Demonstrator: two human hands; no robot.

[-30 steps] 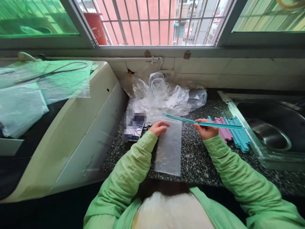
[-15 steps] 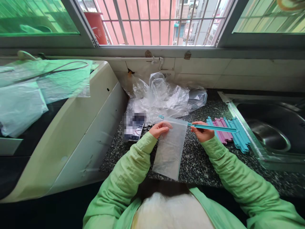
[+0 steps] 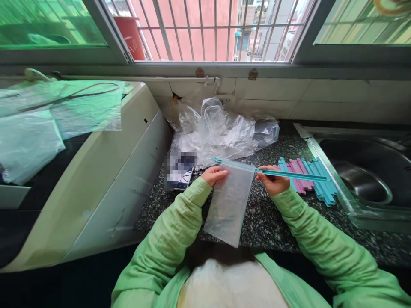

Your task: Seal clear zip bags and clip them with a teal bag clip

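Head view: right hand [image 3: 272, 182] grips teal sealing stick [image 3: 290, 174], left hand [image 3: 214, 175] pinches clear bag [image 3: 228, 201]; spare sticks [image 3: 310, 179] at three o'clock, crumpled plastic [image 3: 221, 128] at twelve, bench [image 3: 266, 218] edge at six.

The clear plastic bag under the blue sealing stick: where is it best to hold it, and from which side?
Probably at the top left corner, from the left, where the left hand pinches the clear bag. The blue stick crosses its top edge and the right hand takes the right side.

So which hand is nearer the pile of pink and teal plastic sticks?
Right. The right hand lies just beside the stick pile; the left hand is across the clear bag.
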